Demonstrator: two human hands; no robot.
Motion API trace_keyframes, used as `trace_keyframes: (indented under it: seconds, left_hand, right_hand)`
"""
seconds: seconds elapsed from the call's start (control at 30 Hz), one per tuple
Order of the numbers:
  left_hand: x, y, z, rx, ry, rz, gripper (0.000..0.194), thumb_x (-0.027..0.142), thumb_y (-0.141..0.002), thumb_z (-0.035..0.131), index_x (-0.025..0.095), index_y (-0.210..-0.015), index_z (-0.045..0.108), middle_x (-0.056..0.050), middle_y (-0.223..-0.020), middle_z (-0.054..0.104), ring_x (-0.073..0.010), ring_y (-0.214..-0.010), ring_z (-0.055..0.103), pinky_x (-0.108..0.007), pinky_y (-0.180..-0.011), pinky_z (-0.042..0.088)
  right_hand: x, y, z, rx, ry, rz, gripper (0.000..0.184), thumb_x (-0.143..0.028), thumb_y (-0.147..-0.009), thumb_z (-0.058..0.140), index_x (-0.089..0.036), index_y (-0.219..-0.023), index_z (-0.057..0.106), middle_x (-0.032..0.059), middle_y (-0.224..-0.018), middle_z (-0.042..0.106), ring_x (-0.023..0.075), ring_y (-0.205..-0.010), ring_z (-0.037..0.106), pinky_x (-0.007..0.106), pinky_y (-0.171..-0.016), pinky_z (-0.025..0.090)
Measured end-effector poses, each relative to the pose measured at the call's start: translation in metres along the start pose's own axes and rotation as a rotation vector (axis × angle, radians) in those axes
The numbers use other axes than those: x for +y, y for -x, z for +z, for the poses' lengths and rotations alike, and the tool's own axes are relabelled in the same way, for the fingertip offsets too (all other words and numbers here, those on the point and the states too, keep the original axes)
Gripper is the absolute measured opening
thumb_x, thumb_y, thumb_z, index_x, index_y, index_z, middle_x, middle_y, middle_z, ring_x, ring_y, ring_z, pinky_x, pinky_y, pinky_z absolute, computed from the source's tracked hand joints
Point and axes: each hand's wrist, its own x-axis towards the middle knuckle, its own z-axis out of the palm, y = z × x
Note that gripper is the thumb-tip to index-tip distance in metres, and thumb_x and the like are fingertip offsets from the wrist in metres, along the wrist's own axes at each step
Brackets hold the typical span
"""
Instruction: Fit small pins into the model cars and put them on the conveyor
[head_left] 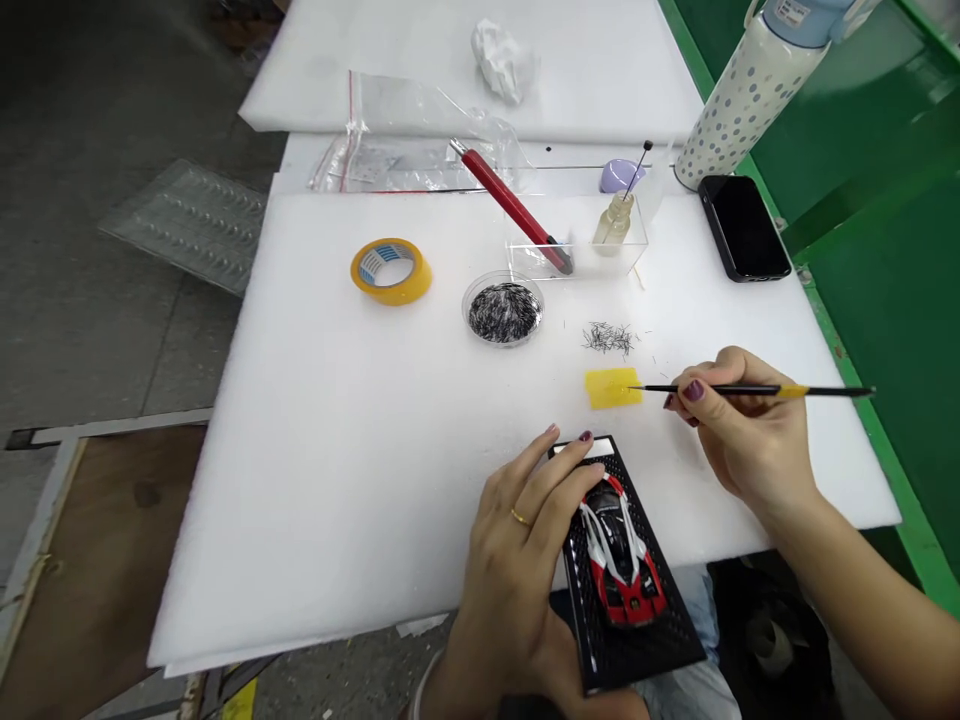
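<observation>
My right hand (750,430) pinches a thin black paintbrush (757,390) with a yellow band, its tip touching or just over a small yellow tape piece (611,388) on the white foam board. My left hand (525,530) grips a black display base (652,655) by its left side, fingers lying over the top edge. On that base sits a red, white and black model car (621,550), tilted with the base at the board's front edge. Just beyond the tape lies a loose pile of fine black slivers (608,338). More of them fill a round clear dish (503,312).
A yellow tape roll (392,272) lies left of the dish. Behind stand a clear tray (577,262) with a red pen-like tool (510,200) and a small glass bottle (613,222). A phone (744,228) and dotted flask (750,100) stand at right. A plastic bag (427,140) lies behind.
</observation>
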Motion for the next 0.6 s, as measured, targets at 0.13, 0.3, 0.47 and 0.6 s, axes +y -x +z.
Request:
trace_keyframes:
  seconds: [0.13, 0.3, 0.47, 0.6]
  left_hand:
    - [-0.002, 0.000, 0.000, 0.018, 0.102, 0.020, 0.074, 0.078, -0.097, 0.036, 0.022, -0.142, 0.056, -0.009, -0.144, 0.066, -0.0305, -0.143, 0.053, -0.043, -0.117, 0.041]
    - [-0.002, -0.001, 0.001, 0.038, 0.129, 0.026, 0.097, 0.095, -0.084, 0.036, 0.021, -0.143, 0.057, -0.010, -0.142, 0.068, -0.0330, -0.141, 0.055, -0.044, -0.119, 0.040]
    - [0.002, -0.001, -0.001, 0.038, 0.143, 0.022, 0.099, 0.097, -0.082, 0.035, 0.020, -0.141, 0.058, -0.010, -0.142, 0.067, -0.0323, -0.142, 0.055, -0.043, -0.121, 0.039]
    - [0.003, -0.001, -0.002, 0.037, 0.145, 0.003, 0.097, 0.095, -0.084, 0.033, 0.021, -0.141, 0.058, -0.009, -0.142, 0.067, -0.0310, -0.142, 0.054, -0.042, -0.121, 0.038]
  right_hand:
    - [0.011, 0.014, 0.001, 0.098, 0.094, -0.061, 0.026, -0.033, -0.075, 0.092, -0.026, -0.070, 0.068, -0.0011, -0.071, 0.075, 0.0136, -0.063, 0.068, 0.026, -0.056, 0.052]
    - [0.010, 0.012, 0.007, 0.149, 0.300, -0.069, 0.024, -0.022, -0.076, 0.086, -0.024, -0.065, 0.064, 0.0008, -0.064, 0.072, 0.0153, -0.056, 0.064, 0.028, -0.049, 0.045]
    - [0.010, 0.012, 0.010, 0.131, 0.357, -0.085, 0.021, -0.021, -0.078, 0.082, -0.023, -0.066, 0.065, -0.0005, -0.062, 0.069, 0.0145, -0.055, 0.062, 0.028, -0.048, 0.042]
    - [0.011, 0.011, 0.010, 0.116, 0.381, -0.096, 0.021, -0.020, -0.078, 0.082, -0.023, -0.066, 0.065, -0.0004, -0.063, 0.069, 0.0144, -0.055, 0.061, 0.029, -0.050, 0.043]
